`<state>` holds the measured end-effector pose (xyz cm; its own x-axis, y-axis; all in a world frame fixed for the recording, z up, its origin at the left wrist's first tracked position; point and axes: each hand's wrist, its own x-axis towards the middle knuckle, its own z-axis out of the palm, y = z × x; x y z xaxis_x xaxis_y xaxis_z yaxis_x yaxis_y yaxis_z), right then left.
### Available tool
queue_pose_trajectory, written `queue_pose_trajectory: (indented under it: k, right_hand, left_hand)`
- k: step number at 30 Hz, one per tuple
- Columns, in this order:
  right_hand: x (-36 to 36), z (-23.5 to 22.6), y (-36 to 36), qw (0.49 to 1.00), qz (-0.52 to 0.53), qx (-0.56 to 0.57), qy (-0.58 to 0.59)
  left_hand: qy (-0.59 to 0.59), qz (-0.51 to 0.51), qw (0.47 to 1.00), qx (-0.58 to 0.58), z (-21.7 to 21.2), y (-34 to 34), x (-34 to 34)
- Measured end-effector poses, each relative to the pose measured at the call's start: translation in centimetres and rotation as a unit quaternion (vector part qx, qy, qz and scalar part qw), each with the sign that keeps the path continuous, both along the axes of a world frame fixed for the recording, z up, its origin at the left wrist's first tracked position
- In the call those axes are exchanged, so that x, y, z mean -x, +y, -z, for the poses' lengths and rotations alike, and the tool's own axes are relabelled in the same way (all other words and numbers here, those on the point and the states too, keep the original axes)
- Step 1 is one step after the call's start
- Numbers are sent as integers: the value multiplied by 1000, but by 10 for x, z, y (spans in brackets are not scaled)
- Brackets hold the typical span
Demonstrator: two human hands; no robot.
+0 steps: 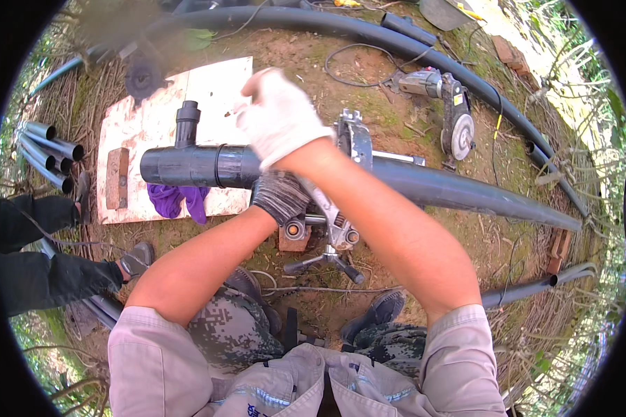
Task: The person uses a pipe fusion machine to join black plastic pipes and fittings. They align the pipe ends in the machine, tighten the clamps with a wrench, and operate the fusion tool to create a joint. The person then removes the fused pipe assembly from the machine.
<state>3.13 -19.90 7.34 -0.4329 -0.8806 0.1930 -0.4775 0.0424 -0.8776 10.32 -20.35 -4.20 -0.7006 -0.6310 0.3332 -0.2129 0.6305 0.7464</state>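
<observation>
A black plastic pipe tee (181, 165) with an upright branch (187, 124) lies across the middle, in line with a long black pipe (459, 189). A metal pipe clamp (355, 139) with bolts and a dark-handled crank (327, 263) sits around the joint. My left hand (282, 196), in a dark striped glove, rests against the near side of the tee beside the clamp; its fingers are partly hidden under my right wrist. My right hand (282, 115), in a white glove, is over the top of the pipe, smeared by motion. Whether it holds anything does not show.
A pale board (219, 80) lies under the tee, with a purple cloth (177, 201) and a brick (117, 177). An angle grinder (442, 97) lies at the far right. Pipes are bundled at left (49, 153). A person's legs (55, 274) stand at left.
</observation>
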Motion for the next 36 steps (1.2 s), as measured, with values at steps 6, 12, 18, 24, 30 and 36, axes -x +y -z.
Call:
queue_pose_trajectory:
  k: [6,12,18,24,30,36]
  right_hand:
    - [-105,-20,103,939,-225,66,250]
    - [-105,-6,101,947,-191,44,254]
    - [-128,9,110,925,-237,-24,295]
    - [-149,35,169,823,-439,-153,327]
    - [-56,24,324,806,-459,-50,371]
    - [52,-27,395,907,-122,-309,259]
  left_hand:
    - [13,80,997,2,-10,-21,-21]
    - [2,93,996,14,-8,-23,-20]
    - [-45,191,981,-7,-8,-45,-41]
    - [-113,185,976,5,-17,-46,-43]
    - [-116,166,979,17,-20,-37,-47]
    - [-96,156,983,20,-19,-37,-45]
